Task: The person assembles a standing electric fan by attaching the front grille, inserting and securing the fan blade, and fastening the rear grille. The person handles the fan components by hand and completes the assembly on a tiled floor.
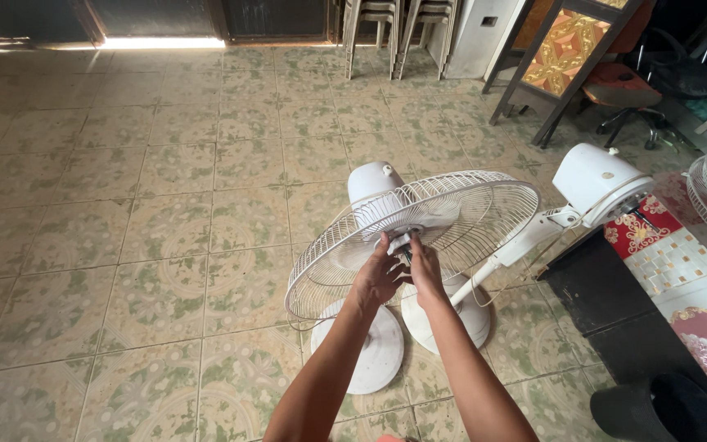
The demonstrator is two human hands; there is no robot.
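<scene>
Mid-frame, both hands, left (378, 278) and right (425, 270), grip closed on the hub (407, 240) of the fan guard (419, 225); loosening it likely needs a steady twist.

Thin white-coated wire forms the fan guard (419, 233); the motor housing (374, 182) looks smooth, slightly glossy white plastic; the floor tiles (165, 245) look glazed, patterned and worn.
</scene>
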